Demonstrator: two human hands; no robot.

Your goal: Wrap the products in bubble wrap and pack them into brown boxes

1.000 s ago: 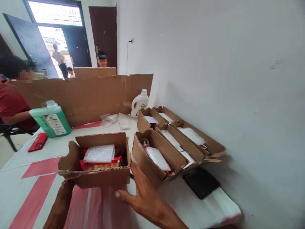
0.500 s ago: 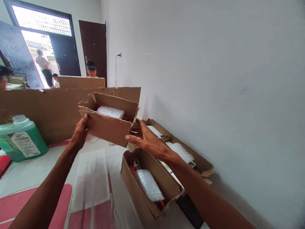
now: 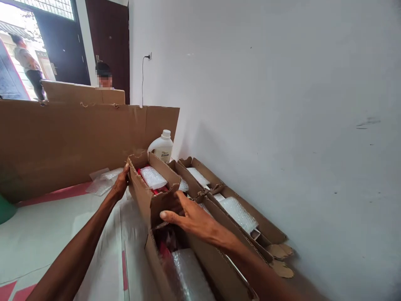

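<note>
An open cardboard box (image 3: pixel 140 195) is between my two hands, at the far end of a row of similar boxes. Inside it lies a bubble-wrapped packet (image 3: pixel 153 177) on something red. My left hand (image 3: pixel 120 183) grips its far left corner, thumb up along the side. My right hand (image 3: pixel 196 218) holds its near end, the thumb in front and the other fingers partly hidden by the box. Just nearer stands a second open box (image 3: pixel 216 261) holding another bubble-wrapped packet (image 3: pixel 189 271) and something red.
More open boxes with wrapped packets (image 3: pixel 239 213) line the white wall (image 3: pixel 266 104). A white jug (image 3: pixel 162 147) stands behind them. Clear plastic bags (image 3: pixel 105 179) lie left, before an upright cardboard sheet (image 3: pixel 72 146). Two people are beyond it, one by the doorway.
Both hands have lowered the box from the air to the far end of the row, turning it lengthwise. The view has swung right, revealing the white jug.
</note>
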